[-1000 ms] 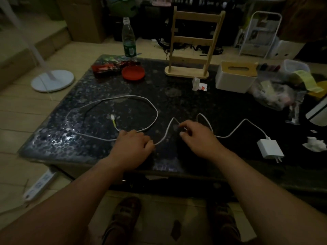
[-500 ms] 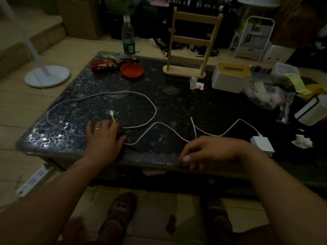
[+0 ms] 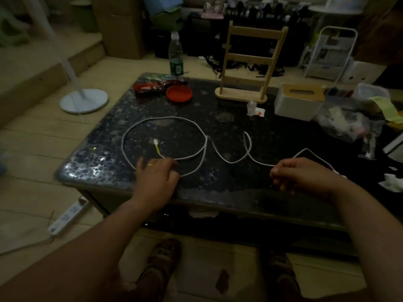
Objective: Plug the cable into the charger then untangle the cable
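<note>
Head view, looking down over a dark speckled table (image 3: 229,118), and both bare hands are low at its near edge. The white cable (image 3: 165,118) lies in one big loop on the left half of the tabletop, crosses itself near the middle, then snakes rightward in a smaller narrow bend. Its free plug end (image 3: 156,142), with a yellow-green collar, sits inside the big loop, pointing away from the person. The left hand (image 3: 156,179) lies palm-down on the table with fingers loosely spread, covering the near part of the loop, a ring on one finger; whether it pinches the cable underneath, I cannot tell. The right hand (image 3: 298,175) is curled with fingers bent inward, and the cable runs straight into its thumb side, so it looks pinched there. Behind that hand the cable arcs up and drops toward the wrist; the charger itself is hidden by the hand. Farther back stand a red dish (image 3: 179,94), a clear plastic bottle (image 3: 175,55), a wooden rack (image 3: 246,62) and a white box with a wooden lid (image 3: 299,102).
</note>
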